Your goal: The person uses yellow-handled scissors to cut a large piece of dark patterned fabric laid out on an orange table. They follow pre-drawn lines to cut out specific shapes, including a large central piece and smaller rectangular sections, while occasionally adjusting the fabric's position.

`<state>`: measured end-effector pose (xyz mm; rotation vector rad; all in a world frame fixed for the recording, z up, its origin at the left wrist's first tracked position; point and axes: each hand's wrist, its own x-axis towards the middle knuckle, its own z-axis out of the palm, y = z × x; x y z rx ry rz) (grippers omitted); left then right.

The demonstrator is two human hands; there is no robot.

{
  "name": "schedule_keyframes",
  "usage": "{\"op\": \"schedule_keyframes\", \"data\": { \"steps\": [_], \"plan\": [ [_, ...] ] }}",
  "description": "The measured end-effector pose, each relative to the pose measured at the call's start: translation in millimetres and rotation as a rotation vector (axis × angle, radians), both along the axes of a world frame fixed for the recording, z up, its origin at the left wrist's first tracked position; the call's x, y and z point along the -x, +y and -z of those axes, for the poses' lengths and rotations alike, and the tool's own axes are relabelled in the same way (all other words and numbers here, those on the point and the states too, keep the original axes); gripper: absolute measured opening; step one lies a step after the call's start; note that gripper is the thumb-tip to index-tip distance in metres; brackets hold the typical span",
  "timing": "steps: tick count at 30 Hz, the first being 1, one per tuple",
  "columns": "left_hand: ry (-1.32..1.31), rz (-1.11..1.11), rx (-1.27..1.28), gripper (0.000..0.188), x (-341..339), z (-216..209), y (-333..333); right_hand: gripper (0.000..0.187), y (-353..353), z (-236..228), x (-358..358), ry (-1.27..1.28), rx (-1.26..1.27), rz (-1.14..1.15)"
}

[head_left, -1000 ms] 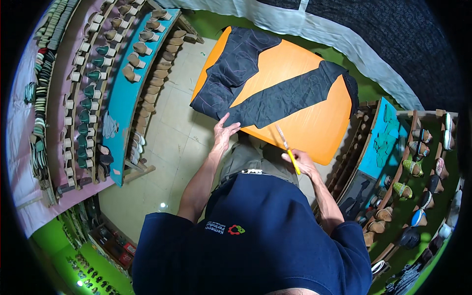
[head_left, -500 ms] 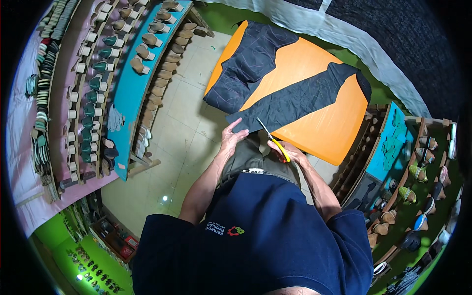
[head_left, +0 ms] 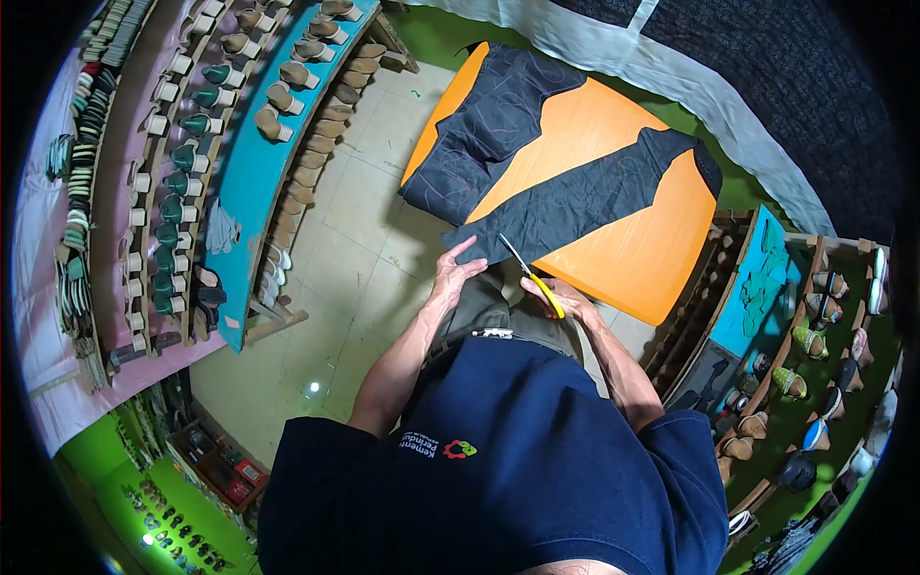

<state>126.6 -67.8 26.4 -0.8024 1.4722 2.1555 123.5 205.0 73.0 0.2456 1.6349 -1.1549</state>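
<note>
My left hand [head_left: 454, 277] is at the near-left corner of a long dark cloth piece [head_left: 585, 201]. Its thumb and finger lie over the cloth's edge, the other fingers being hidden below. In my right hand [head_left: 573, 302] is a pair of scissors [head_left: 544, 291] with yellow handles. The metal blades point up and left, over the cloth's near edge. That strip lies slantwise across an orange tabletop [head_left: 623, 273]. A larger dark cloth [head_left: 494, 125] with thin curved lines drawn on it covers the table's left part.
On the left, a blue bench [head_left: 251, 182] and racks hold rows of shoes [head_left: 182, 182]. To the right stand another blue surface [head_left: 767, 259] with green scraps and a rack of sandals [head_left: 810, 340]. Pale floor tiles [head_left: 335, 259] lie between the left bench and the table.
The view has shifted very slightly. Both hands, the scissors and the cloth keep nearly the same places.
</note>
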Motion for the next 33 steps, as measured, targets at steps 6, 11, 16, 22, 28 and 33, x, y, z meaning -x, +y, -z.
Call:
{"op": "schedule_keyframes", "data": {
  "steps": [6,11,16,22,28,33],
  "plan": [
    [0.016,-0.001,-0.028,0.068,-4,7,-3,0.07,-3,-6,-4,0.009,0.03,0.058],
    [0.025,0.028,-0.019,0.068,-12,2,-5,0.072,-20,-10,10,-0.026,0.074,0.072],
    [0.029,0.004,-0.001,0.068,-17,-4,-9,0.071,-31,-9,8,0.001,0.078,0.147],
    [0.017,-0.038,-0.026,0.071,-21,-9,-15,0.073,-47,-20,16,0.058,0.086,0.083],
    [0.037,-0.081,0.023,0.073,-10,-24,-36,0.084,-52,-18,28,-0.012,0.16,-0.092],
    [0.032,-0.047,-0.026,0.074,-9,-33,-46,0.083,-62,-9,27,-0.028,0.26,-0.01]
  ]
}}
